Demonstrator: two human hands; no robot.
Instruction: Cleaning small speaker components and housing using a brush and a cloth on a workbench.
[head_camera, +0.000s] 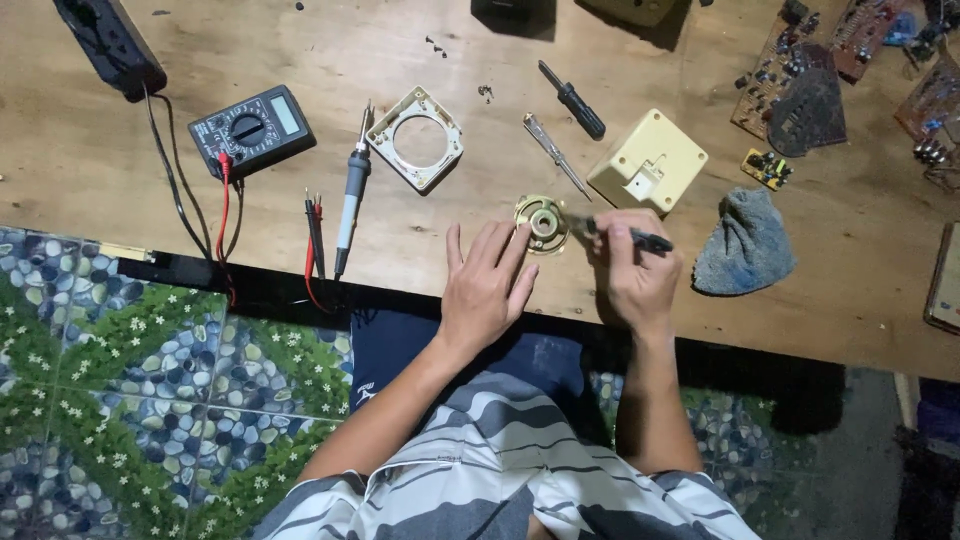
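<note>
A round brass-coloured part with a central hole (541, 222) lies on the wooden table (300, 60) near its front edge. My left hand (487, 284) rests flat on the table beside it, fingers spread, fingertips touching the part's left rim. My right hand (632, 270) grips a thin dark-handled tool (640, 240), whose tip points left at the round part.
A cream plastic box (648, 162), two screwdrivers (572, 98) (556, 154), a square cream frame (415, 137), a soldering iron (350, 195), a multimeter (250, 128) with red and black probes, a blue-grey cloth (745, 243) and circuit boards (790, 80) lie on the table. Loose screws (485, 92) lie further back.
</note>
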